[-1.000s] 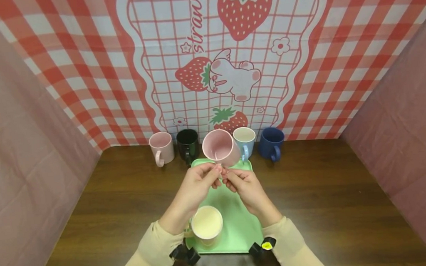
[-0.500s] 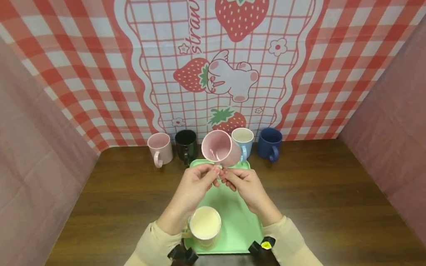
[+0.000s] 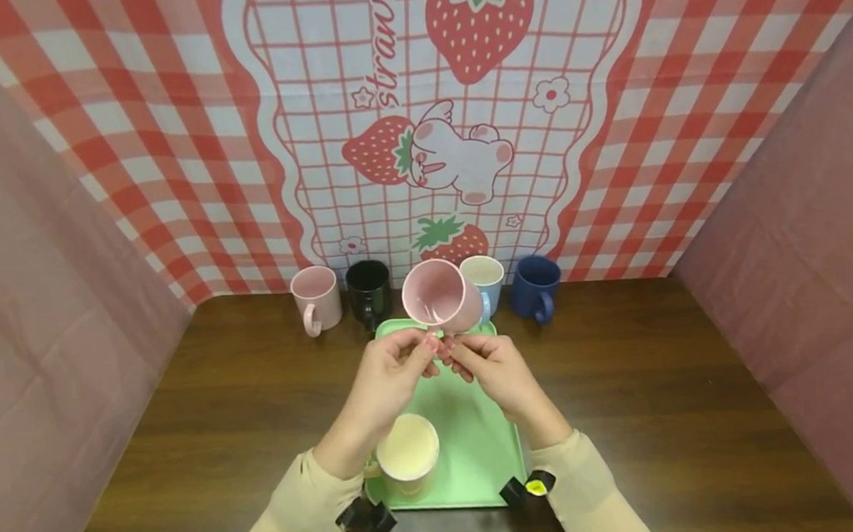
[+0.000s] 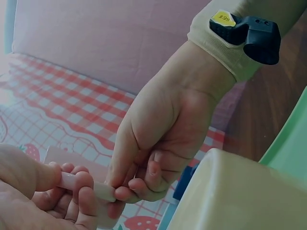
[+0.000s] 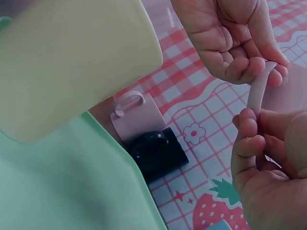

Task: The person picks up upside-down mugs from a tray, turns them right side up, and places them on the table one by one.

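Observation:
A pink mug [image 3: 441, 294] is held up over the far end of a green tray [image 3: 478, 441], its opening tilted toward the head camera. Its handle [image 5: 259, 91] points down toward me. My left hand [image 3: 384, 379] pinches one end of this handle between thumb and fingers. At the other end, the thumb and fingers of my right hand [image 3: 501, 373] pinch it too. The two hands nearly meet, and their fingertips hide much of the handle in the head view. A pale yellow mug [image 3: 408, 449] stands on the tray's near left part, beside my left wrist.
Along the patterned backdrop stand another pink mug [image 3: 316, 298], a black mug [image 3: 369, 291], a light blue mug [image 3: 483, 274] partly behind the held one, and a dark blue mug [image 3: 536, 285]. Brown wooden table [image 3: 654, 390] lies on both sides of the tray. Pink cloth walls flank it.
The head view has turned slightly, so the backdrop and the standing mugs sit a little farther left. Both hands keep their pinch on the pink mug's handle, nearly still.

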Tool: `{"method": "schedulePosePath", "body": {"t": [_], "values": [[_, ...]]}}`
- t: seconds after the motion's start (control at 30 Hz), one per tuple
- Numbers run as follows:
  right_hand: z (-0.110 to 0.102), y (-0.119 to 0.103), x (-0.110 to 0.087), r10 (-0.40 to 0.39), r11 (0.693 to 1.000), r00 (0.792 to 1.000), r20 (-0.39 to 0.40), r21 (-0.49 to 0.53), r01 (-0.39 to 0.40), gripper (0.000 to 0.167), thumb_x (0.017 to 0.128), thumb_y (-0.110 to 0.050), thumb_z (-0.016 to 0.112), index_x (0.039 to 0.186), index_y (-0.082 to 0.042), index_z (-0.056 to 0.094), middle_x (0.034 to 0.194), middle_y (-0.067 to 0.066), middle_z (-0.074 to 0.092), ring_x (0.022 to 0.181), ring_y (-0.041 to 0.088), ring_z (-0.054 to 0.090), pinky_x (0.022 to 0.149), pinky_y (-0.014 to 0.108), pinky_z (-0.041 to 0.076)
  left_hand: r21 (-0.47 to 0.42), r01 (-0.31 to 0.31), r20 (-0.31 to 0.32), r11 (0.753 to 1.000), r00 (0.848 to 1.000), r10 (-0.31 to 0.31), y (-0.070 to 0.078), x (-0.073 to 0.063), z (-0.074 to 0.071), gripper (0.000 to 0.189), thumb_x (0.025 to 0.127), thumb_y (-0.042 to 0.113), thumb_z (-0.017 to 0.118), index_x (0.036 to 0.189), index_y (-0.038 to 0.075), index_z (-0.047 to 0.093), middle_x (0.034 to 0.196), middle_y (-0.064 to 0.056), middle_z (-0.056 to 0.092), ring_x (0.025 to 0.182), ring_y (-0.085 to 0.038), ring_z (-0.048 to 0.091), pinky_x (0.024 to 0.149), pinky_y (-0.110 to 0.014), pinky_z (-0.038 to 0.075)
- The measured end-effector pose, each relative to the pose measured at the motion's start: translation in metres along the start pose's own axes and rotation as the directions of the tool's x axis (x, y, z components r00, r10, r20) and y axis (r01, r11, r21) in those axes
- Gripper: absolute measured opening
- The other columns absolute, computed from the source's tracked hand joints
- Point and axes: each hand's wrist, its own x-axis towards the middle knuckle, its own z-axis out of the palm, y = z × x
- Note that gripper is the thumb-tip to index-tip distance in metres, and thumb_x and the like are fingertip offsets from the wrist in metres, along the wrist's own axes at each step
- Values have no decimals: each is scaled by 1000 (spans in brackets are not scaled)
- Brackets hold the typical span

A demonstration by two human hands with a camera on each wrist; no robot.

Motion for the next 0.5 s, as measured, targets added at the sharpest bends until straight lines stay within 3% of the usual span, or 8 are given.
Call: {"method": "schedulePosePath", "body": {"t": [0.13,0.3,0.5], "values": [[-2,0,-1,1,1000,999,39,-32,0,26,113,-11,60,115,11,75,87,3,69,74,13,57,68,23,47,11,2,-1,1000,1000,-2,0,1,-1,17,110,3,64,110,-9,76,89,-7,70,76,-15,63,77,-25,55],[-4,-1,-1,23,996,992,124,-88,-12,28,115,-14,57,120,9,73,95,8,70,76,17,58,69,24,48,6,13,-3,1000,1000,-13,-3,6,-3,20,111,4,63,110,-12,75,88,-11,69,75,-14,59,73,-24,52],[-14,-2,-2,-14,976,984,178,-211,53,28,112,-14,63,131,5,73,102,8,73,85,33,65,69,27,51,37,14,6,999,1000,-14,-3,17,-11,24,112,11,63,108,-10,74,92,-8,72,78,-17,58,77,-28,53]]}}
